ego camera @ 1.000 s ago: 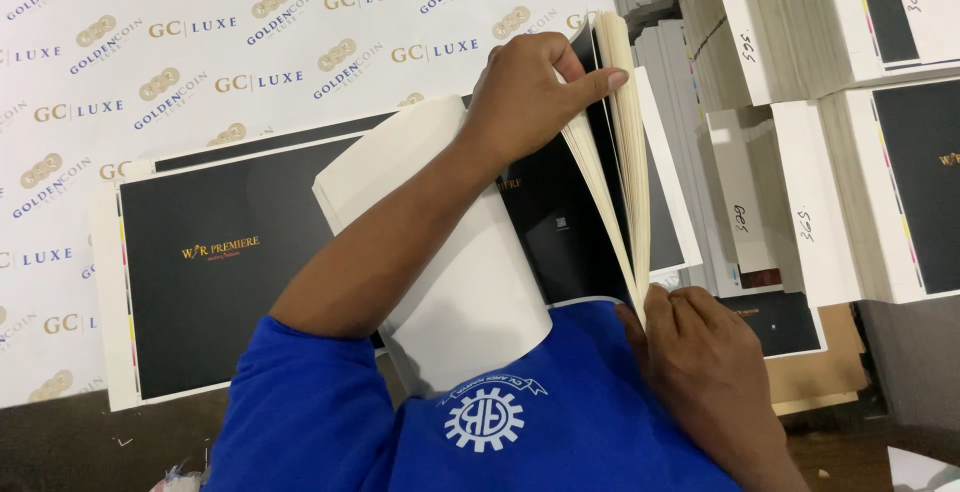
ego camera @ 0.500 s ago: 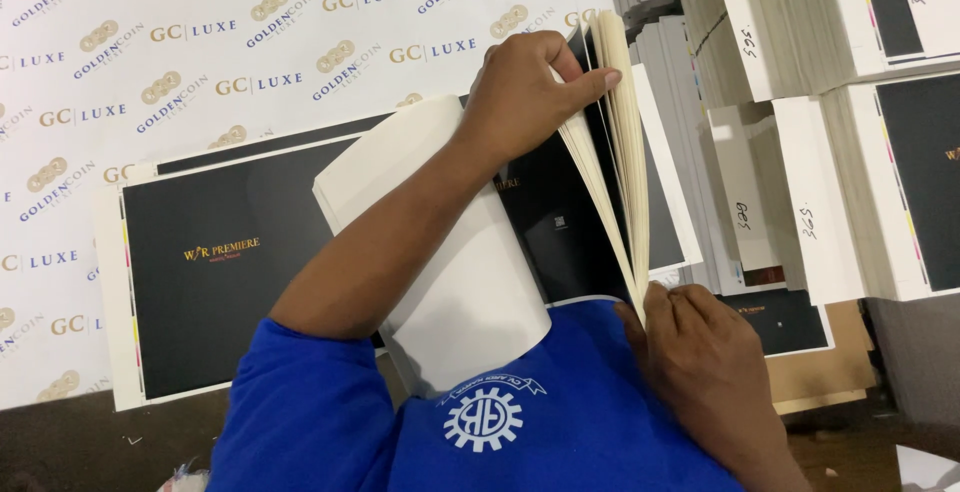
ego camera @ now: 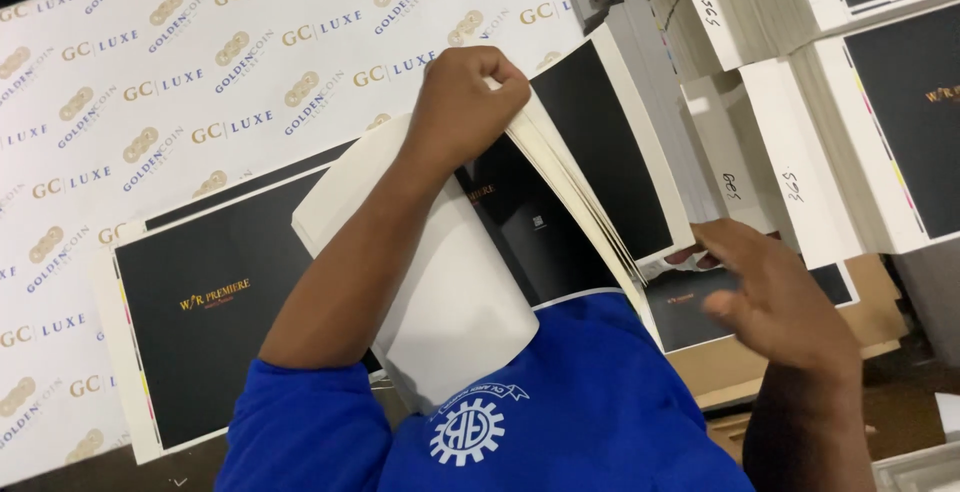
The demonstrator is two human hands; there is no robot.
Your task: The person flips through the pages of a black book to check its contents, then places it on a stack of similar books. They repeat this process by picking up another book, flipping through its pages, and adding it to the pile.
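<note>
Centre of the frame, the left hand [ego camera: 462,102] is curled into a tight pinch on the top edge of a wad of printed sheets [ego camera: 590,162], black faces with white margins, lifting that edge up and away from the stack so the sheets fan apart along their lower side. Lower right, the right hand [ego camera: 775,297] sits at the fanned corner, fingers loosely bent and close together, fingertips touching the sheet edges; whether they grip a single sheet is hard to tell.

The wad stands tilted, arching from upper centre down to centre right. Under the left forearm a curled white sheet [ego camera: 450,292] bows over the flat black printed sheet [ego camera: 215,312] lying at lower left. All of it rests on a large white sheet with a repeating gold logo pattern [ego camera: 200,62] filling the upper left. At upper right, tall stacks of the same black-and-white sheets [ego camera: 880,132] stand in rows.

This looks like the counting or separating step: the edge held up, the corner being thumbed through. The next move, by my reading, calls for the right fingertips to part the sheets cleanly while the left keeps its pinch firm so the fan does not collapse.
</note>
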